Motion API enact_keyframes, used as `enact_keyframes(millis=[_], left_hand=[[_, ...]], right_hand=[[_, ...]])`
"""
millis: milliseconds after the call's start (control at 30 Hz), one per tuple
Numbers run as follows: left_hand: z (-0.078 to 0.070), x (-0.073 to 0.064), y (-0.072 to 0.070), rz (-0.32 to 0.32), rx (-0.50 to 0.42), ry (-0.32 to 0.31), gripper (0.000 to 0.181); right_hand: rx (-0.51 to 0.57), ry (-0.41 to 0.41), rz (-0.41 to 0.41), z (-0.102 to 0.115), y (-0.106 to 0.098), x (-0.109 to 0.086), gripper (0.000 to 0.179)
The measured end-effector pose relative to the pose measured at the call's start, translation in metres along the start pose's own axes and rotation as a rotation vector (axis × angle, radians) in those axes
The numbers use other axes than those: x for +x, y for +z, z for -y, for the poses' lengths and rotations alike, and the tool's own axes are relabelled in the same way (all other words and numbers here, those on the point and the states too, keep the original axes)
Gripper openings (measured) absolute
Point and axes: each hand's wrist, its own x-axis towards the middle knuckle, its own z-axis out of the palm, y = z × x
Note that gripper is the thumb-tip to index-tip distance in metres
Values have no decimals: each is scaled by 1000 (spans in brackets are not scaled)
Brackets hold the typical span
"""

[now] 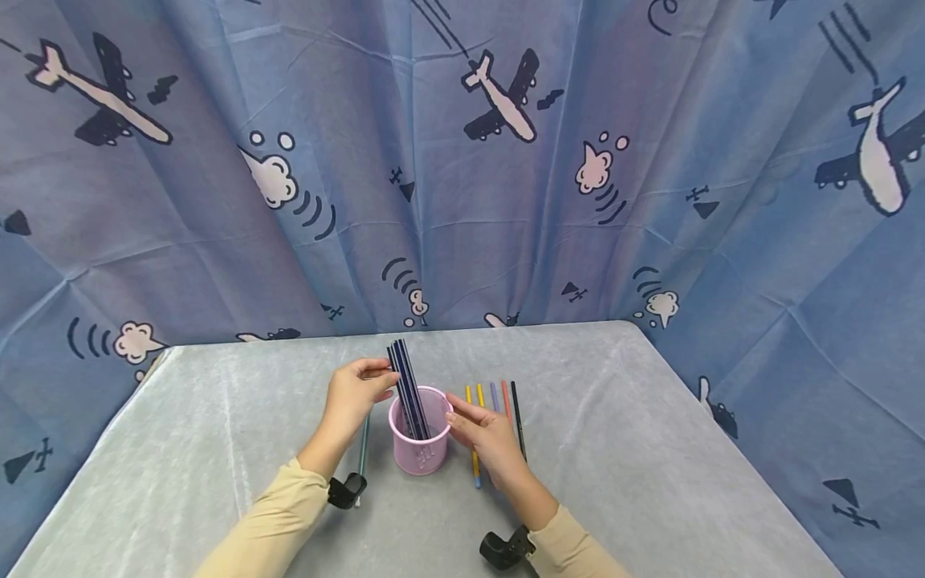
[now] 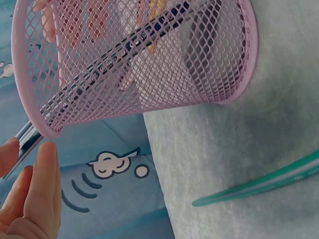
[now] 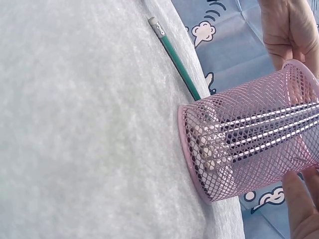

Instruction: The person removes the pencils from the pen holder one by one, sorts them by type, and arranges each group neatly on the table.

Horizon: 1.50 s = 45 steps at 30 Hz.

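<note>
A pink mesh pencil cup stands upright on the table. Several dark blue pencils with pale stripes lean inside it, their upper ends above the rim and pale lower ends showing through the mesh. At those upper ends, my left hand pinches the bundle between thumb and fingers; in the left wrist view the pencils pass between the thumb and fingers. My right hand holds the cup's right side near the rim, thumb in front. Only some fingers show in the right wrist view.
A green pencil with a pale eraser lies left of the cup, partly under the left wrist. Yellow, purple, red and black pencils lie in a row on the right, partly behind the right hand. A blue airplane-print curtain hangs behind the table.
</note>
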Motion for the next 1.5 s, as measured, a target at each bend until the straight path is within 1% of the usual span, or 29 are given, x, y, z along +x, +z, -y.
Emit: enact_keyframes(millis=[167,367,500,700,867,967,1267,1500], left_hand=[[0,1,2,-12,21,-4,32],[-2,1,4,-8,9,1,31],[-2,0,4,-15,15,-1,28],[-1,1,5,-14,-7,-1,27],[-2,0,5,-20,-17,-17,26],[-4,0,4,-27,-26,-13,26],[-15,-2,-1,-28,-104,18,25],[-23,-2,-5,-17,-132,27,26]], right_hand=[[-6,-1,0,1,0,0,48],[-8,0,-2,1,-1,0,45],[-4,2,4,1,0,0,46],[-4,-13,10,1,0,1,49],[9,1,6,1,0,0,49],[11,7,0,0,0,0,49],[-1,-9,1,0,1,1,48],[3,5,4,0,0,0,48]])
